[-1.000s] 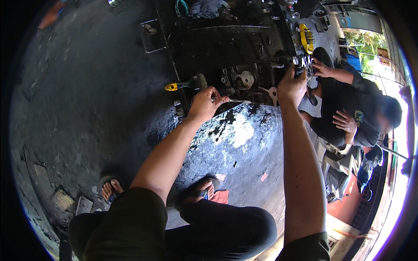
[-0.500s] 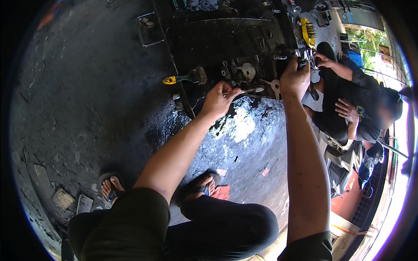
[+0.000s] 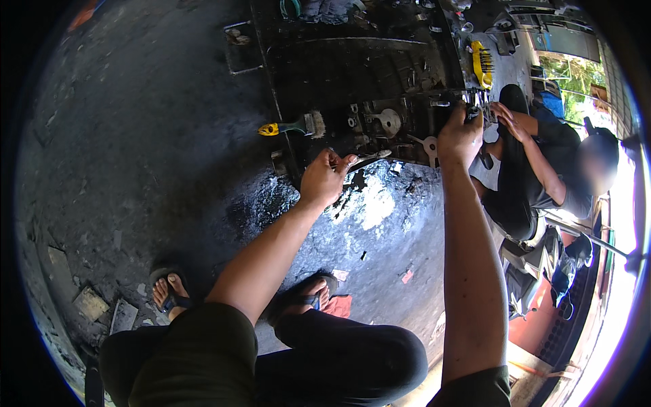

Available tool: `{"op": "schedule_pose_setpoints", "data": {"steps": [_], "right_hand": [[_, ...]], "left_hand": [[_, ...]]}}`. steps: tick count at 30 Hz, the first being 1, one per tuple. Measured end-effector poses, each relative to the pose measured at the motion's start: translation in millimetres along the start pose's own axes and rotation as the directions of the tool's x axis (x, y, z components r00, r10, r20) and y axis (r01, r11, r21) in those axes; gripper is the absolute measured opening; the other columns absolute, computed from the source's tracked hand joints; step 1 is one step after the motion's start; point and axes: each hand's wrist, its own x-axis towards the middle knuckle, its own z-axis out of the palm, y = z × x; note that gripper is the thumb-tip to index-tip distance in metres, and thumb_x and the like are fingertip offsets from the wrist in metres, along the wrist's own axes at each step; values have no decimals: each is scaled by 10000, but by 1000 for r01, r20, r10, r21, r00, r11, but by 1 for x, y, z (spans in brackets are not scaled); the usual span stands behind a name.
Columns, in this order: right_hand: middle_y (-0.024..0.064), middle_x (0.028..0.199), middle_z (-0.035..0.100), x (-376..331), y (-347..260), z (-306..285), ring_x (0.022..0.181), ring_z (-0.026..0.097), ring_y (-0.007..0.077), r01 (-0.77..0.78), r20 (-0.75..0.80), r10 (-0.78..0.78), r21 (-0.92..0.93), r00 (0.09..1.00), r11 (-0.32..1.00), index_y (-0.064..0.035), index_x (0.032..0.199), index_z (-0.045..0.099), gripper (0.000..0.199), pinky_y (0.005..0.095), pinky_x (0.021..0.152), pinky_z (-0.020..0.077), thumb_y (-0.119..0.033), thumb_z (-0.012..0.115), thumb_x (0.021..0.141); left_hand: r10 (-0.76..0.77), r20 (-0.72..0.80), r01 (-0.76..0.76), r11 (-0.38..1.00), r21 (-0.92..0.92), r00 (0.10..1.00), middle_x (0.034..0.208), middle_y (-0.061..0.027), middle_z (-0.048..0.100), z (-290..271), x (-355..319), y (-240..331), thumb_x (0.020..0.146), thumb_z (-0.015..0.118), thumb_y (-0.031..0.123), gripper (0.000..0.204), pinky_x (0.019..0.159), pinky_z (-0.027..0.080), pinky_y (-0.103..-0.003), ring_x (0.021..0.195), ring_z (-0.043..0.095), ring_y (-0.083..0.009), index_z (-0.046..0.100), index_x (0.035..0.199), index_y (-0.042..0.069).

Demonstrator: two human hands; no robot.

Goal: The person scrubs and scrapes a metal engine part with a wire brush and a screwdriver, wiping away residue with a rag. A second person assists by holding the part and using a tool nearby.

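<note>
Slim tool point(image 3: 372, 157) | left fingers point(image 3: 348, 161) pinch it, paintbrush point(image 3: 297, 127) near | right fingers point(image 3: 457, 117): can't tell (coworker's hand point(image 3: 508, 122) beside)

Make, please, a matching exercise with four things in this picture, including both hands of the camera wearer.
1. Paintbrush
2. Left hand
3. Flat reddish piece
4. Right hand

A. at a shiny metal part, near a co-worker's hand
B. on the floor, beside a sandal
C. pale bristles, yellow-ended handle
D. holding a thin tool

Pairs: 1-C, 2-D, 3-B, 4-A
</note>
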Motion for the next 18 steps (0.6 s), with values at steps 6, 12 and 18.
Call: {"op": "schedule_pose_setpoints", "data": {"steps": [6, 12, 18], "right_hand": [[301, 1067, 718, 2, 8, 3, 1033, 673, 502, 25, 2, -25, -45, 1000, 999, 45, 1179, 656, 391, 549, 920, 510, -313, 614, 1027], [309, 1120, 712, 3, 10, 4, 1080, 678, 494, -24, 27, 24, -12, 999, 1000, 57, 1209, 657, 414, 528, 946, 520, -312, 613, 1026], [318, 1138, 705, 4, 11, 4, 1094, 673, 495, -10, 17, 11, -10, 1000, 1000, 76, 1232, 651, 446, 529, 959, 519, -320, 613, 1031]], "left_hand": [[-21, -47, 24, 997, 72, 999, 852, -141, 712, 1, -26, 8, 1049, 649, 516, 471, 712, 538, -463, 787, 712, -335, 604, 1048, 47], [-158, 22, 158, 987, -15, 987, 905, -143, 735, 11, -36, 4, 1085, 603, 473, 404, 734, 538, -469, 841, 727, -349, 635, 1103, 71], [-116, 14, 116, 993, 39, 993, 870, -176, 724, 15, -40, 3, 1109, 555, 462, 437, 731, 532, -494, 809, 714, -372, 672, 1081, 42]]}}
